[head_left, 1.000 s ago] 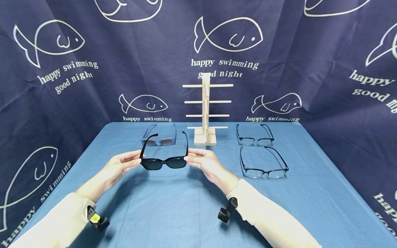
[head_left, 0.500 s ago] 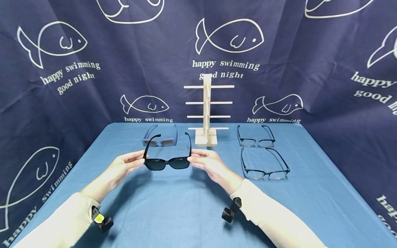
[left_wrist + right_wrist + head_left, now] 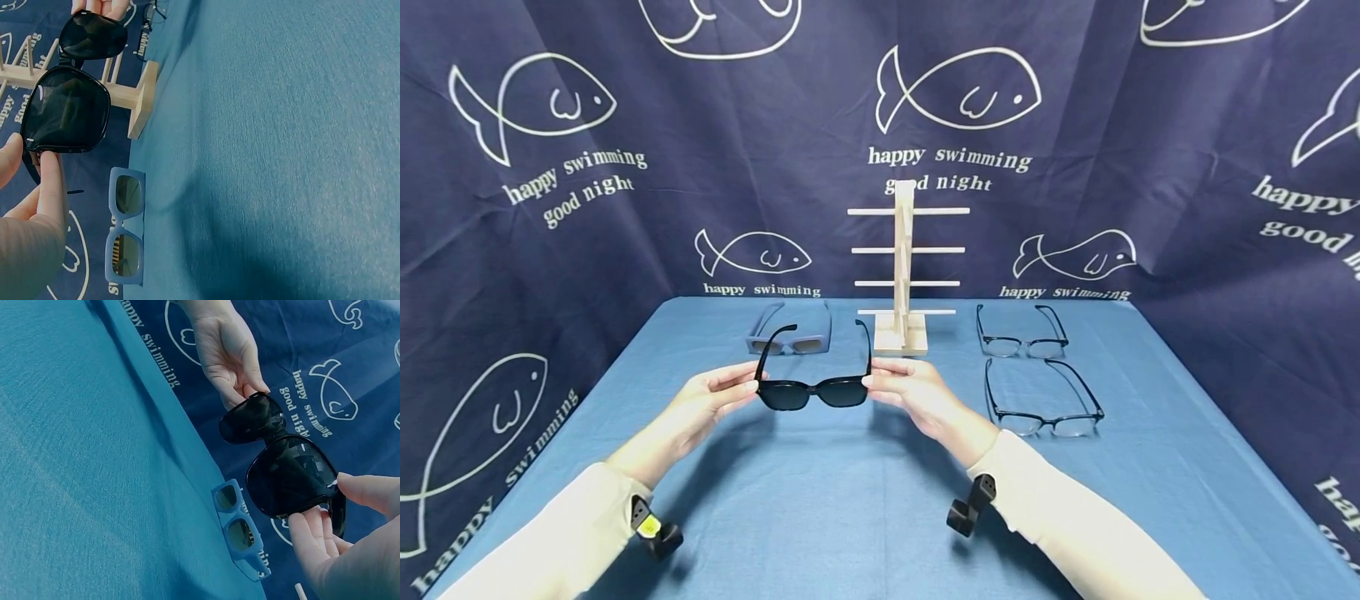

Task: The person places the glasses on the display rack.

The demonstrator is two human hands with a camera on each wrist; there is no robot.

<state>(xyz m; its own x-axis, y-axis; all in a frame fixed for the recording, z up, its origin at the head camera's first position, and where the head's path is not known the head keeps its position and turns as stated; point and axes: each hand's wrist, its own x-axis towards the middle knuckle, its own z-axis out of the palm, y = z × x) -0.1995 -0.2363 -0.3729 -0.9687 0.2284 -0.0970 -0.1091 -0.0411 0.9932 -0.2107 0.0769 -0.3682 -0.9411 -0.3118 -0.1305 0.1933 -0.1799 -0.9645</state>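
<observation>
Black sunglasses (image 3: 841,392) with dark lenses are held up above the table between both hands, temples spread and pointing toward the back. At their left hinge my left hand (image 3: 703,410) pinches the frame between thumb and fingers. My right hand (image 3: 928,406) pinches the right hinge the same way. In the left wrist view the sunglasses (image 3: 67,109) show their lenses, one close to the left thumb. Behind them, blue-framed sunglasses (image 3: 827,340) lie on the table. A wooden display rack (image 3: 903,267) with several pairs of horizontal rods stands just behind and to the right; no glasses hang on it.
Two pairs of clear-lensed glasses lie at the right, the rear glasses (image 3: 1004,340) behind the front glasses (image 3: 1000,414). A blue cloth covers the table (image 3: 820,517). A dark blue curtain (image 3: 820,150) with fish drawings hangs behind and at the sides.
Both hands and the black sunglasses have shifted slightly right in the head view. The whole scene also drifts a little right and down. The grip on the sunglasses looks the same.
</observation>
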